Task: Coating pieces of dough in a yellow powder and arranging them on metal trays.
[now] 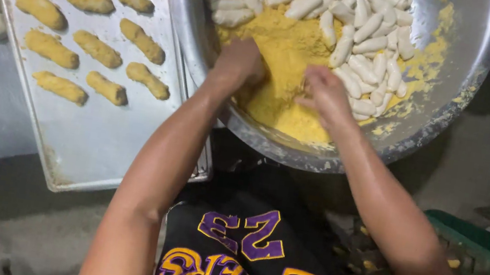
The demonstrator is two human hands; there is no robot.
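Yellow crumbs (284, 49) in metal bowl (462, 66), round both hands' fingers (251, 51); grip state can't tell.

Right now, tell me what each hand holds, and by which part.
It cannot be told. Both the left hand and right hand are dug into the yellow crumbs in the metal bowl, fingers hidden.

Both bare forearms reach up from the bottom of the frame toward its upper middle. The left hand (240, 60) and right hand (327, 93) sit close together, fingers curled downward, slightly blurred.
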